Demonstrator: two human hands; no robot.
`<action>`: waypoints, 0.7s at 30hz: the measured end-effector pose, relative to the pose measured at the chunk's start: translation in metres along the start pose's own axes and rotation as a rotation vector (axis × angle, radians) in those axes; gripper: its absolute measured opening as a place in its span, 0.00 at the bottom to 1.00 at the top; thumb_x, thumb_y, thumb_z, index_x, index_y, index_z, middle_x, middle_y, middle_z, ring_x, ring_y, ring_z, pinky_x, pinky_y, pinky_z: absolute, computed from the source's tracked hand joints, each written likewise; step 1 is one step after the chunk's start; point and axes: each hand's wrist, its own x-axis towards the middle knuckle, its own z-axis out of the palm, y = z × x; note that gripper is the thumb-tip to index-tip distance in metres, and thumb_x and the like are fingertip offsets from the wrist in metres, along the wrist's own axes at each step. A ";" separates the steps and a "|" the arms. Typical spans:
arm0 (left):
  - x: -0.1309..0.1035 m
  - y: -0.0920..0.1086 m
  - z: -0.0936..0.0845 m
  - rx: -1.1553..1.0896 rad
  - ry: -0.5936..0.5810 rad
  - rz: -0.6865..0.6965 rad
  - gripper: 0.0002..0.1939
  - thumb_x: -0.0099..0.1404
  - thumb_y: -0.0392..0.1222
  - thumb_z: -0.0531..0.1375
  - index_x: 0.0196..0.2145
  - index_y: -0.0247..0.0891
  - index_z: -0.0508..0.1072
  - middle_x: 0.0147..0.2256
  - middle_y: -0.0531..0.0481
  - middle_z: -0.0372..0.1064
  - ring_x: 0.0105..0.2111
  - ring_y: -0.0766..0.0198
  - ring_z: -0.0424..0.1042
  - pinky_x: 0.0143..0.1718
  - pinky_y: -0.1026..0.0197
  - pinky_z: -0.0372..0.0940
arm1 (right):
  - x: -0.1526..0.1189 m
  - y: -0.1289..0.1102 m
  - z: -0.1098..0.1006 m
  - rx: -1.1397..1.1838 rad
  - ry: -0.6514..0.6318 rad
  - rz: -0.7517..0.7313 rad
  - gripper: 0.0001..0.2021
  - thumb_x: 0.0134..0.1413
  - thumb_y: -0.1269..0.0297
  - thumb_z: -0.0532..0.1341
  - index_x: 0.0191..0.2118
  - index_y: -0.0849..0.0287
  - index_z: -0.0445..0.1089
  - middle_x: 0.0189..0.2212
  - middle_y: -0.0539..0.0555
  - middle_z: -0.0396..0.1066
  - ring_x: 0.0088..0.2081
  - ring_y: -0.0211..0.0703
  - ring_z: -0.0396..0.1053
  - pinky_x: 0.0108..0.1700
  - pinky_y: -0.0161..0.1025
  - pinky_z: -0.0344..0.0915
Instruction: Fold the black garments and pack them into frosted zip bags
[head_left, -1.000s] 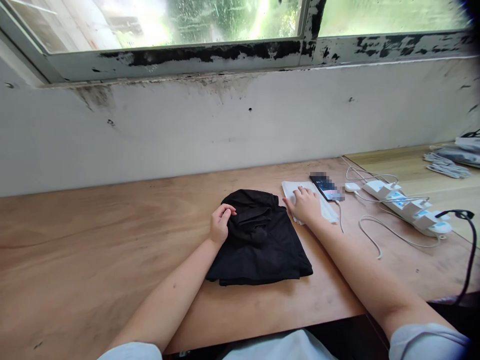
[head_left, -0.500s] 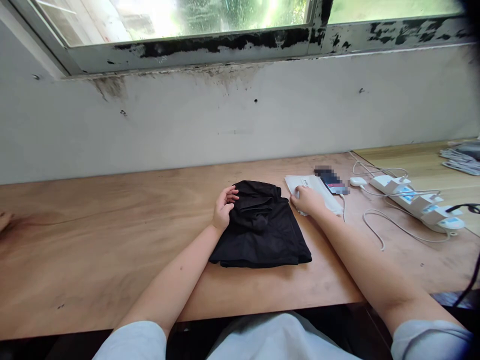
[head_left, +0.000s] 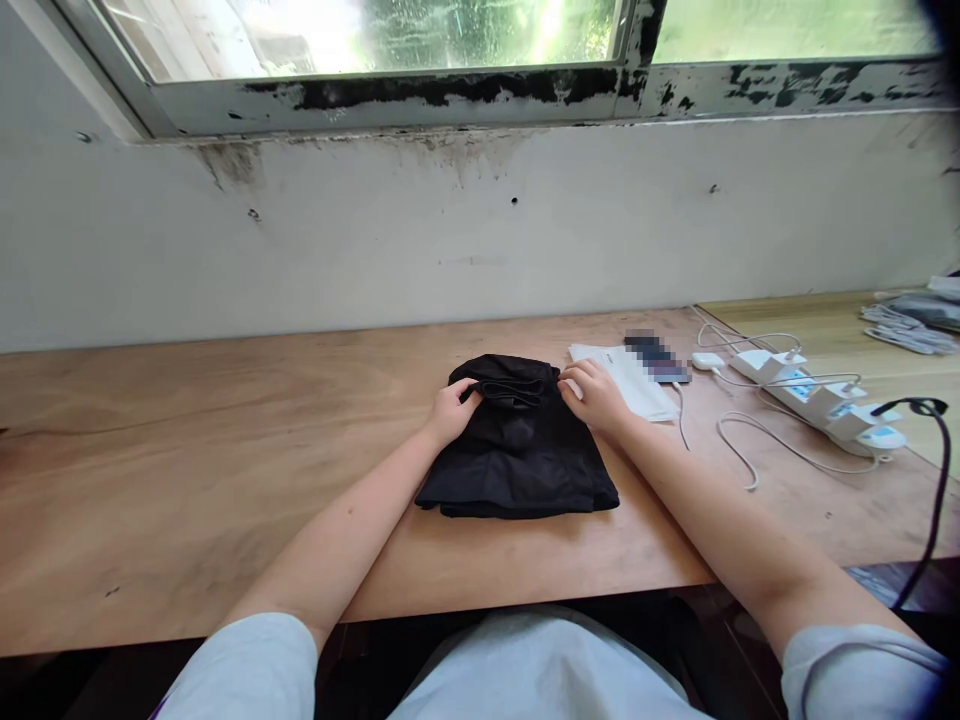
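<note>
A folded black garment (head_left: 517, 460) lies on the wooden table in front of me, its upper part gathered into a rolled fold; what kind of garment it is I cannot tell. My left hand (head_left: 454, 412) pinches the left end of that fold between thumb and fingers. At the upper right edge of the cloth, my right hand (head_left: 594, 393) is closed with its fingertips on the fabric. Just behind the right hand lies a white paper or flat packet (head_left: 637, 385).
A phone (head_left: 656, 358) with a charging cable lies beside the white packet. On the right stands a white power strip (head_left: 821, 400) with several plugs and loose cords. Grey folded cloth (head_left: 911, 325) lies far right. Behind the table (head_left: 225, 450) rises a wall (head_left: 360, 240) below a window.
My right hand has moved left from the white packet to the garment's right edge. My left hand has closed on the left end of the fold. The view has shifted slightly.
</note>
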 end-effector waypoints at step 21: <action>0.015 0.029 -0.006 0.466 -0.157 -0.085 0.08 0.57 0.47 0.66 0.27 0.42 0.73 0.30 0.44 0.75 0.36 0.47 0.75 0.40 0.52 0.67 | 0.052 -0.053 0.015 0.614 -0.449 0.412 0.26 0.46 0.56 0.72 0.49 0.56 0.64 0.49 0.60 0.71 0.44 0.50 0.71 0.33 0.41 0.72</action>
